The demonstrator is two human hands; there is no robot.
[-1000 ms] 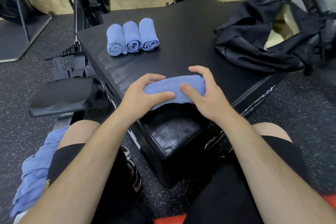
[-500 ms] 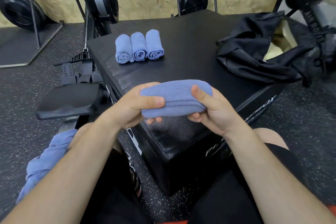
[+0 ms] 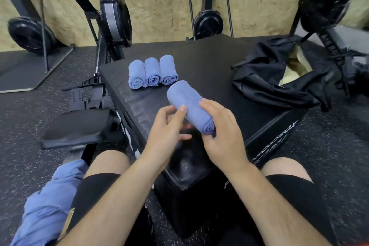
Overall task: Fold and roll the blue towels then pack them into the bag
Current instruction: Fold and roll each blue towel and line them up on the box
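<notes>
Rolled towel [image 3: 185,102] up off the black box [image 3: 201,56], tilted, spiral end pointing back at the person. The right hand [image 3: 221,132] is wrapped round its near end, a firm hold. The left hand [image 3: 169,126] is close alongside with its thumb tip on the roll. Its fingers are blurred underneath, so I can't tell if they grip. Three finished rolls [image 3: 152,72] sit side by side on the box just beyond. The black bag [image 3: 269,84] lies open at the right, and loose blue towels [image 3: 50,201] are heaped by the left thigh.
</notes>
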